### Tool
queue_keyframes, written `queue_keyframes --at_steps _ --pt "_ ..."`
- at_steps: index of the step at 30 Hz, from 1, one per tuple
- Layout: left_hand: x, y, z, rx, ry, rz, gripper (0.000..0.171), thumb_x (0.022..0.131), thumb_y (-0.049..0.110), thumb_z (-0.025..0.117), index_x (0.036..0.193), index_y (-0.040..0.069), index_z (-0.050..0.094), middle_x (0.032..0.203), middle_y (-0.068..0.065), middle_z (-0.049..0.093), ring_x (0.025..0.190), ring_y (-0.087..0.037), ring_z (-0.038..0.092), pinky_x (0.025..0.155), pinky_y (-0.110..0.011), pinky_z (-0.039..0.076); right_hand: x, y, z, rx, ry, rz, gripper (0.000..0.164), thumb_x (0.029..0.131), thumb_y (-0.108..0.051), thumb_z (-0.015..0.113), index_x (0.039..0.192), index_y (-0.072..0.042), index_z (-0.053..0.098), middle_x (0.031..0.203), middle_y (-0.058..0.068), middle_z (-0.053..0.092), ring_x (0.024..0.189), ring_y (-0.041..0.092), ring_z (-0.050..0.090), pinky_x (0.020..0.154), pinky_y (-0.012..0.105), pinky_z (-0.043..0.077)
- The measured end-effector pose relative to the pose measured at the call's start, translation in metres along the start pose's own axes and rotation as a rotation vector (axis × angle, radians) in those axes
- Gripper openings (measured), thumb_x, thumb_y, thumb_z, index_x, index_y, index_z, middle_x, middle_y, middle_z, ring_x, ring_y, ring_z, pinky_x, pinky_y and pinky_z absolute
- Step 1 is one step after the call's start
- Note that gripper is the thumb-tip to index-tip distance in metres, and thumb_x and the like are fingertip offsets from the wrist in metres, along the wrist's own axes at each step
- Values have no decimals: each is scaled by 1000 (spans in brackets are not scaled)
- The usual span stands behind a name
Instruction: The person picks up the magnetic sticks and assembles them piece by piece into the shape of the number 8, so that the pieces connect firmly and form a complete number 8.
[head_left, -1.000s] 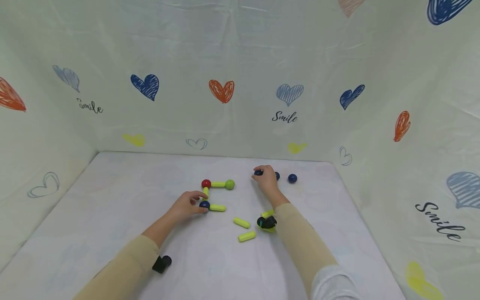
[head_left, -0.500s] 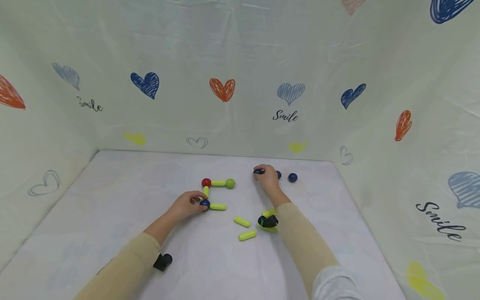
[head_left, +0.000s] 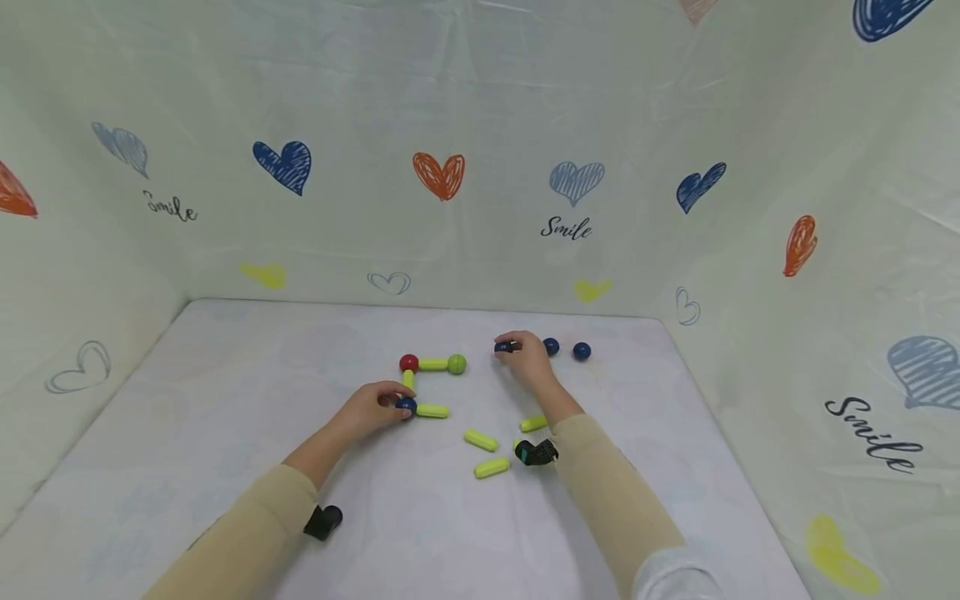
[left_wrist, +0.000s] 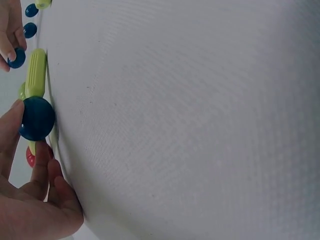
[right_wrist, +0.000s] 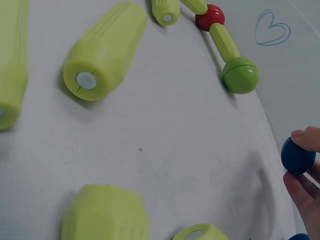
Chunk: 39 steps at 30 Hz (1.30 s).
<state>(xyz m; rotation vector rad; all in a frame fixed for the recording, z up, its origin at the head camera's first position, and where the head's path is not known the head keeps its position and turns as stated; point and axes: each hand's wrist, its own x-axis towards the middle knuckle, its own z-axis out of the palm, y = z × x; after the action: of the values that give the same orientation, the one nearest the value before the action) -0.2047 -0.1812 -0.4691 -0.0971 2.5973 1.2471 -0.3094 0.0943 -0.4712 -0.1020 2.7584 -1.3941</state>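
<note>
My left hand (head_left: 371, 411) pinches a blue ball (left_wrist: 37, 119) between thumb and fingers. That ball is part of a chain: a yellow-green rod (head_left: 432, 411) sticks out to its right, and another rod (head_left: 408, 380) runs back to a red ball (head_left: 408, 363). From the red ball a third rod (head_left: 432, 365) reaches right to a green ball (head_left: 457, 364). Farther right, my right hand (head_left: 529, 364) pinches a separate blue ball (right_wrist: 298, 156) between thumb and fingers, above the table.
Two more blue balls, one (head_left: 551, 346) just beyond my right hand and one (head_left: 582, 351) farther right, lie near the back. Several loose yellow-green rods (head_left: 480, 440) lie mid-table, some partly hidden by my right sleeve and its wrist camera (head_left: 536, 452). A printed cloth wall (head_left: 495, 275) closes the back.
My right hand has moved slightly left with its blue ball, away from the other two balls. My left hand keeps its pinch on the chain's blue ball. The head view has shifted slightly.
</note>
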Motion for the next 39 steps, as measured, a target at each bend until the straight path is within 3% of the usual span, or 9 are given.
queue_keyframes --at_steps 7,15,24,39 --pt "2 -1 0 -3 5 -7 30 87 14 75 116 14 70 109 -10 59 101 -29 48 84 -42 45 -14 -8 1 41 -47 23 24 86 -10 74 110 -13 73 120 9 60 106 25 57 81 36 51" --pt "2 -4 -1 4 6 -5 29 88 14 74 116 14 70 113 -12 60 103 -30 51 89 -45 45 -32 -15 7 48 -99 14 25 86 -11 75 111 -14 73 129 10 59 115 29 57 94 43 47" --pt "1 -3 0 -12 -3 -12 29 88 13 73 117 13 70 113 -13 60 103 -31 50 89 -45 46 -55 -20 15 61 -128 -22 27 87 -9 74 113 -13 71 123 8 60 112 28 58 90 40 49" --pt "2 -4 0 -17 -7 -7 30 88 15 73 119 14 69 112 -12 59 103 -30 50 88 -45 46 -71 -15 26 126 -214 -22 28 87 -9 72 115 -11 71 119 9 60 110 28 59 85 36 52"
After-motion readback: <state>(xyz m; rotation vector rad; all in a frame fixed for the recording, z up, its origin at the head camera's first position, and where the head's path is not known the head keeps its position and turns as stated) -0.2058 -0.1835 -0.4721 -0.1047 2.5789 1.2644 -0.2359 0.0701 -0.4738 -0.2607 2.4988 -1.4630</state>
